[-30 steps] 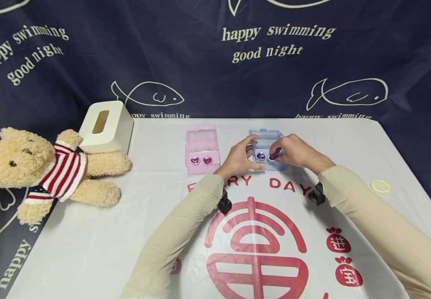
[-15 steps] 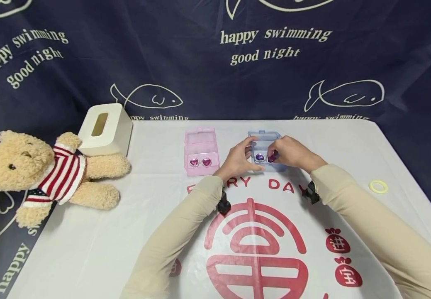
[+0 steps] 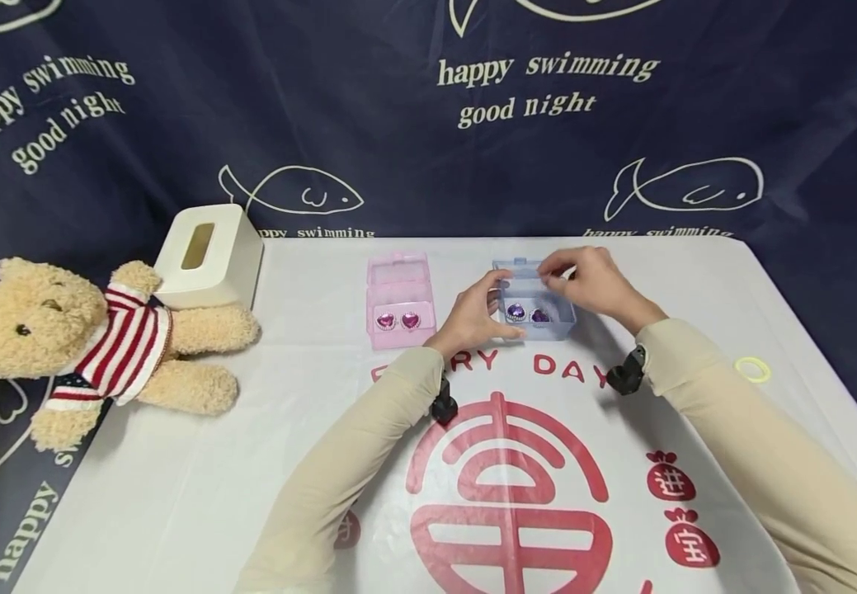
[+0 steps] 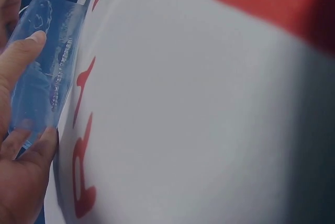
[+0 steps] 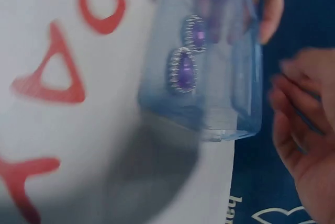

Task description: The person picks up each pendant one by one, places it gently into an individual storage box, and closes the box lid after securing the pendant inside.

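Note:
A translucent blue plastic box (image 3: 557, 330) stands on the table with its hinged lid (image 3: 520, 267) raised at the back. Two purple heart-shaped gems (image 5: 184, 72) with silvery beaded rims lie side by side inside it. My left hand (image 3: 468, 318) grips the box at its left side, thumb in front and fingers behind; the left wrist view shows the thumb on its clear wall (image 4: 31, 96). Above the box's right rear, near the lid, my right hand (image 3: 587, 280) hovers with bent fingers. The right wrist view shows no item between those fingers (image 5: 285, 96).
Left of the blue box, an open pink box (image 3: 401, 289) holds two pink heart-shaped gems (image 3: 398, 321). A teddy bear (image 3: 131, 346) lies at the far left by a white tissue box (image 3: 213, 256). A yellow ring (image 3: 751, 370) lies at the right.
My right hand has let go of the right purple gem, which now lies in the blue box, and has moved up and back towards the lid. My left hand stays on the box.

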Available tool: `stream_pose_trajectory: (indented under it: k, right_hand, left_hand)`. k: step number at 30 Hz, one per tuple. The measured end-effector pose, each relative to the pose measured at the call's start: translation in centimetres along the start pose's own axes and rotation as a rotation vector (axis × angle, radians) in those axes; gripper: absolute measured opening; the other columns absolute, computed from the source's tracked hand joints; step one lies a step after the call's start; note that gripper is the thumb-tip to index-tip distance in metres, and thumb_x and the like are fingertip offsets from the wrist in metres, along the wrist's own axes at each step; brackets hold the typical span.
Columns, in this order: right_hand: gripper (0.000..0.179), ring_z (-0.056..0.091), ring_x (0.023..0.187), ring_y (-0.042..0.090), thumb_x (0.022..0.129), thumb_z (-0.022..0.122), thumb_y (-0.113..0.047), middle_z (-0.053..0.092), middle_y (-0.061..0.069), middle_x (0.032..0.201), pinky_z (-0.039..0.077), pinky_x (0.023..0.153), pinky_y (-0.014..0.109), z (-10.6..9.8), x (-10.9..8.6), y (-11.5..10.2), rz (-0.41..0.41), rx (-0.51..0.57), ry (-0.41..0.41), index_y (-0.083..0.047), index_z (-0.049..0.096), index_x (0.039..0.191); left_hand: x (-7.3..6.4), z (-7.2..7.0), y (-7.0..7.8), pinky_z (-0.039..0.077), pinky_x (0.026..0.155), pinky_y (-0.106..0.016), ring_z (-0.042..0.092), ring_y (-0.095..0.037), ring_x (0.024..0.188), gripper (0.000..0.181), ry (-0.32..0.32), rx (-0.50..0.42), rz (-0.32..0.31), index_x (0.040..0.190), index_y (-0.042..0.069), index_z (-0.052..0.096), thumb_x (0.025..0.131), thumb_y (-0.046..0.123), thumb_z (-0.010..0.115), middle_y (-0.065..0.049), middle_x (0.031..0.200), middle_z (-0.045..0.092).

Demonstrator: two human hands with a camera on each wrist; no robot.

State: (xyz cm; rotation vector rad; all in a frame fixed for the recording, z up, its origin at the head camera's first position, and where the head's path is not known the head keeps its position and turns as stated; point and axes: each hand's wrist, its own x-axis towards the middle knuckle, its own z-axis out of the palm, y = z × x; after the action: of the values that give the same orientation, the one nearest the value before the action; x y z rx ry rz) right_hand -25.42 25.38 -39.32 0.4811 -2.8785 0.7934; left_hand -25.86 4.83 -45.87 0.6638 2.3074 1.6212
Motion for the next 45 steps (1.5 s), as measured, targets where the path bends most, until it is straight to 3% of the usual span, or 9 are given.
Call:
stream_pose_trajectory:
  k: [4, 9, 15, 18, 22, 26, 30, 38, 45]
  right_hand:
    - [0.024, 0.064, 0.096, 0.033, 0.093, 0.056, -0.017, 0.069, 0.021, 0.106, 0.047, 0.073, 0.028, -0.2, 0.5, 0.2, 0.273, 0.118, 0.12, 0.0, 0.068, 0.105]
    - [0.051, 0.056, 0.082, 0.015, 0.1, 0.043, -0.035, 0.057, 0.018, 0.109, 0.047, 0.069, 0.023, 0.6, 1.0, 0.6, 0.568, 0.413, -0.009, 0.006, 0.048, 0.131]
    - [0.042, 0.067, 0.076, 0.004, 0.101, 0.045, -0.032, 0.066, 0.001, 0.093, 0.055, 0.073, 0.017, 0.8, 1.3, 0.8, 0.663, 1.004, 0.054, -0.003, 0.038, 0.132]
    - [0.047, 0.07, 0.076, 0.005, 0.101, 0.046, -0.035, 0.067, -0.01, 0.078, 0.057, 0.074, 0.02, 0.2, 1.5, 0.6, 0.666, 1.113, 0.089, -0.007, 0.032, 0.137]
    - [0.067, 0.069, 0.08, 0.005, 0.097, 0.048, -0.05, 0.066, -0.012, 0.083, 0.056, 0.074, 0.023, -0.4, 1.5, 0.2, 0.682, 1.099, 0.082, -0.01, 0.029, 0.148]
    - [0.054, 0.067, 0.082, 0.006, 0.09, 0.053, -0.059, 0.066, -0.009, 0.086, 0.051, 0.074, 0.025, -0.7, 1.3, 0.1, 0.69, 1.122, 0.078, -0.013, 0.058, 0.119]
    - [0.038, 0.065, 0.087, 0.007, 0.091, 0.058, -0.053, 0.068, -0.008, 0.089, 0.049, 0.077, 0.025, -1.2, 0.4, 0.5, 0.625, 1.113, 0.01, -0.016, 0.062, 0.095]
    - [0.019, 0.057, 0.107, 0.009, 0.097, 0.056, -0.013, 0.059, -0.002, 0.12, 0.055, 0.085, 0.023, -1.5, -2.6, 3.0, 0.337, 1.042, -0.333, -0.01, 0.057, 0.116]
    - [0.052, 0.029, 0.146, 0.02, 0.079, 0.075, 0.003, 0.03, 0.007, 0.158, 0.033, 0.115, 0.02, 0.6, -4.0, 3.6, 0.271, 0.781, -0.244, 0.007, 0.052, 0.125]
  left_hand:
    - [0.0, -0.2, 0.1, 0.045, 0.107, -0.023, 0.054, -0.023, 0.127, 0.093, 0.014, -0.013, 0.002, 0.14, 0.01, 0.037, 0.063, 0.007, 0.09, -0.015, 0.138, 0.051]
    - [0.1, 0.0, 0.0, 0.045, 0.107, -0.021, 0.052, -0.023, 0.129, 0.092, 0.029, -0.053, -0.035, 0.136, 0.008, 0.033, 0.064, 0.005, 0.089, -0.013, 0.139, 0.05]
    - [0.1, 0.2, 0.0, 0.045, 0.105, -0.019, 0.053, -0.022, 0.128, 0.085, 0.031, -0.025, -0.071, 0.131, 0.005, 0.036, 0.065, 0.006, 0.089, -0.012, 0.138, 0.05]
    - [0.1, 0.2, 0.1, 0.045, 0.105, -0.02, 0.053, -0.022, 0.128, 0.085, 0.025, -0.008, -0.074, 0.131, 0.005, 0.036, 0.065, 0.006, 0.089, -0.013, 0.138, 0.049]
    - [0.1, 0.1, 0.2, 0.045, 0.105, -0.019, 0.053, -0.022, 0.129, 0.084, 0.018, 0.001, -0.079, 0.131, 0.006, 0.037, 0.065, 0.007, 0.089, -0.013, 0.137, 0.049]
    - [0.2, 0.1, 0.1, 0.046, 0.104, -0.018, 0.052, -0.022, 0.129, 0.084, 0.022, 0.0, -0.077, 0.13, 0.006, 0.037, 0.065, 0.007, 0.089, -0.014, 0.136, 0.049]
    - [0.1, 0.3, 0.0, 0.046, 0.104, -0.018, 0.053, -0.023, 0.129, 0.084, 0.021, -0.013, -0.076, 0.13, 0.005, 0.038, 0.064, 0.007, 0.09, -0.015, 0.136, 0.049]
    - [-0.2, 0.4, -0.2, 0.046, 0.104, -0.018, 0.053, -0.023, 0.128, 0.085, 0.02, -0.005, -0.066, 0.13, 0.006, 0.037, 0.063, 0.006, 0.09, -0.014, 0.135, 0.049]
    - [0.0, 0.0, 0.0, 0.044, 0.106, -0.02, 0.052, -0.023, 0.13, 0.093, -0.019, 0.0, -0.023, 0.141, 0.006, 0.031, 0.066, 0.005, 0.088, -0.014, 0.138, 0.049]
